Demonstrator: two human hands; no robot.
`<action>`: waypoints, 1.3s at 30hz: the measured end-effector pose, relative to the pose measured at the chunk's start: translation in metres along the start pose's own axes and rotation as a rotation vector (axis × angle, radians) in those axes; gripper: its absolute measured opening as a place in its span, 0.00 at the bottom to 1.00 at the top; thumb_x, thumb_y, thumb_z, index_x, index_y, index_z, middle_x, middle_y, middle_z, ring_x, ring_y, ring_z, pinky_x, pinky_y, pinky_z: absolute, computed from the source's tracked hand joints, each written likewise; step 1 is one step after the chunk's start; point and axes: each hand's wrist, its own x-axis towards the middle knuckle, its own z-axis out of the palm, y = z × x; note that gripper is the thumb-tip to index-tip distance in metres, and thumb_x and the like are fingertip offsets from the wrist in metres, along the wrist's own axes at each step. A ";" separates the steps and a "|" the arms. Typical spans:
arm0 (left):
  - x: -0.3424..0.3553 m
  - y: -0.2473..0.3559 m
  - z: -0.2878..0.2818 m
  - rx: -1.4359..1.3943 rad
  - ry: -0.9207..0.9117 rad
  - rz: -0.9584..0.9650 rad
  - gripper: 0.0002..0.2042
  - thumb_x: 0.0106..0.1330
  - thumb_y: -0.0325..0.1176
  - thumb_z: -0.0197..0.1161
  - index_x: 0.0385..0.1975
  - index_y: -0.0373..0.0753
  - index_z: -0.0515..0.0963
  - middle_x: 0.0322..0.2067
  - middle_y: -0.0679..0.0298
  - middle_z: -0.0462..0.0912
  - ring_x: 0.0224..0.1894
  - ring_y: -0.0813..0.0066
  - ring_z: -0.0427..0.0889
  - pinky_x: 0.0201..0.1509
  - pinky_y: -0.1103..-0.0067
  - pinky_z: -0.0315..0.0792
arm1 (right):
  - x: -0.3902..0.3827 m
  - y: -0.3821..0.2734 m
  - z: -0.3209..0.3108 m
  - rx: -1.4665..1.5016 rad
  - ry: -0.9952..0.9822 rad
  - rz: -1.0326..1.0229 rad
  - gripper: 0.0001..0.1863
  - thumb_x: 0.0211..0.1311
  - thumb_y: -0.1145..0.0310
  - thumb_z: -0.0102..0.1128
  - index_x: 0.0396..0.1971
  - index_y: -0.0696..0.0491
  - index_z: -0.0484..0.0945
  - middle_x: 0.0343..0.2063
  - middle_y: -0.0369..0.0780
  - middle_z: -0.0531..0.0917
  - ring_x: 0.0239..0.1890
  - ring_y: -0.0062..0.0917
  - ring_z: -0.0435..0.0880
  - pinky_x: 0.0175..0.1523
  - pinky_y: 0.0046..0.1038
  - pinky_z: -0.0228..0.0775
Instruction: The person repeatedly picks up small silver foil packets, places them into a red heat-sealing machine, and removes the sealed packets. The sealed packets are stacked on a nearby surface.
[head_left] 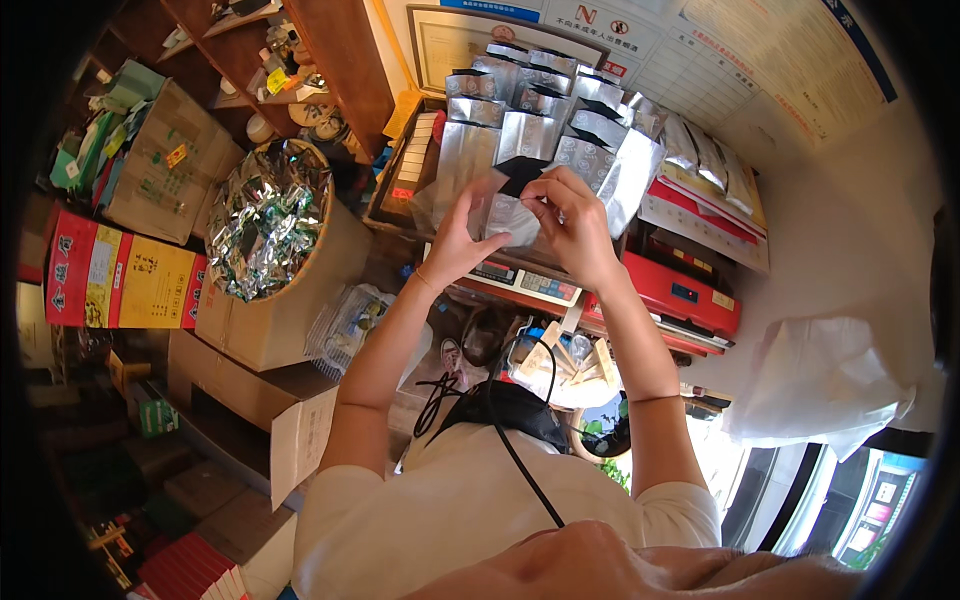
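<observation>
Both of my hands are raised in front of rows of pouches, working at one silver foil pouch with a dark opening at its top. My left hand grips its left side, thumb stretched along the lower front and fingers up at the edge. On the right, my right hand is closed in a pinch at the pouch's upper right edge. Whatever else may be between those fingertips is too small to make out. Just behind stand several similar silver pouches, many with their tops open. Below my hands lies a scale with a keypad, partly covered.
A large round bin of crumpled shiny foil wrappers stands at left, beside a red and yellow box and cardboard cartons. At right are a red machine, stacked flat packs and a white plastic bag.
</observation>
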 end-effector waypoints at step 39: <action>-0.178 0.000 0.352 -0.646 -0.060 -0.484 0.07 0.57 0.24 0.66 0.26 0.36 0.73 0.27 0.71 0.77 0.29 0.89 0.74 0.34 0.90 0.68 | -0.406 0.139 -0.092 0.669 0.953 0.802 0.08 0.51 0.80 0.66 0.30 0.57 0.77 0.28 0.34 0.81 0.29 0.12 0.76 0.36 0.14 0.66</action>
